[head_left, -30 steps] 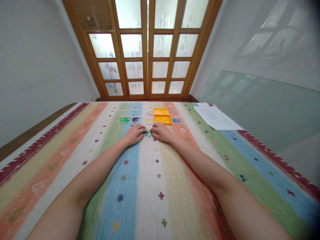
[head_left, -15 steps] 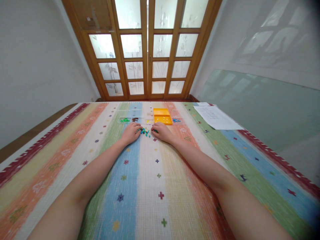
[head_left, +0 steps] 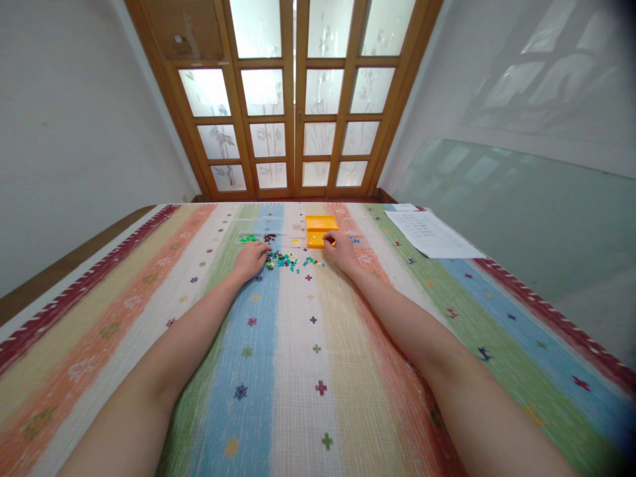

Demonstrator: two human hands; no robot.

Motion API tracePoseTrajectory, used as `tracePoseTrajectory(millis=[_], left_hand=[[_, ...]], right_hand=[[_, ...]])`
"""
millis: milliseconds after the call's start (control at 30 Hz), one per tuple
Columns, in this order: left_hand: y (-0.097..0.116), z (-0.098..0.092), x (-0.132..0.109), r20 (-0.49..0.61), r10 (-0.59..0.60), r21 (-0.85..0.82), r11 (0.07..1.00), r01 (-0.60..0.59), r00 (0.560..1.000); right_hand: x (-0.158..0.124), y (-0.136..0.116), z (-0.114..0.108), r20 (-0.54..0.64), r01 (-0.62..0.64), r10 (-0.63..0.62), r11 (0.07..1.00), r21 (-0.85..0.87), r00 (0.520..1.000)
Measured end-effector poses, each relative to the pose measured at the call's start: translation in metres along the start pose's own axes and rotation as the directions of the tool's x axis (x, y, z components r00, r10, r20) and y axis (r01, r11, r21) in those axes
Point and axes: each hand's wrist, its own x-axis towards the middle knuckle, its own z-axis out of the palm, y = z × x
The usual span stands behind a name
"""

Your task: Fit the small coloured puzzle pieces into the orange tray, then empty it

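Note:
A pile of tiny mixed-colour pieces (head_left: 282, 260) lies on the striped cloth, mostly blue, green and dark ones. At its left edge rests my left hand (head_left: 252, 258), its fingers bent and close together; what they hold, if anything, is too small to make out. My right hand (head_left: 340, 250) is over the front right part of an open orange-yellow box (head_left: 322, 222), thumb and fingers pinched. Whatever is in that pinch cannot be made out. A few pale pieces show inside the box. A small scatter of pieces (head_left: 311, 262) lies between the pile and my right hand.
Behind the pile stand clear trays with sorted green pieces (head_left: 248, 238), dark brown pieces (head_left: 269, 237) and yellow pieces (head_left: 296, 242). Blue pieces (head_left: 354, 239) sit in a clear tray right of the box. Written paper (head_left: 432, 233) lies at the right. Glazed doors (head_left: 293, 132) stand beyond the table.
My right hand has moved from the pile up and right to the orange-yellow box. My left hand has shifted slightly left, uncovering more of the pile.

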Motion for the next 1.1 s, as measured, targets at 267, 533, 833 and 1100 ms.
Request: tracePoseTrajectory(millis=[267,533,833,1100], left_hand=[[-0.002,0.004,0.000,0.010,0.111,-0.049,0.993,-0.110,0.994],[0.003,0.003,0.000,0.038,0.181,-0.098,0.979,-0.177,0.983],[0.004,0.005,-0.001,0.027,0.190,-0.127,0.974,-0.185,0.981],[0.004,0.005,0.000,0.007,0.095,-0.124,0.988,-0.093,0.995]], right_hand=[[0.002,0.016,0.002,-0.085,-0.015,0.009,0.997,-0.073,0.996],[-0.002,0.005,0.000,-0.034,0.071,-0.076,0.987,-0.145,0.996],[-0.007,-0.010,0.004,0.044,0.133,-0.128,0.980,-0.150,0.991],[-0.009,-0.011,0.005,0.052,0.162,-0.156,0.976,-0.146,0.986]])
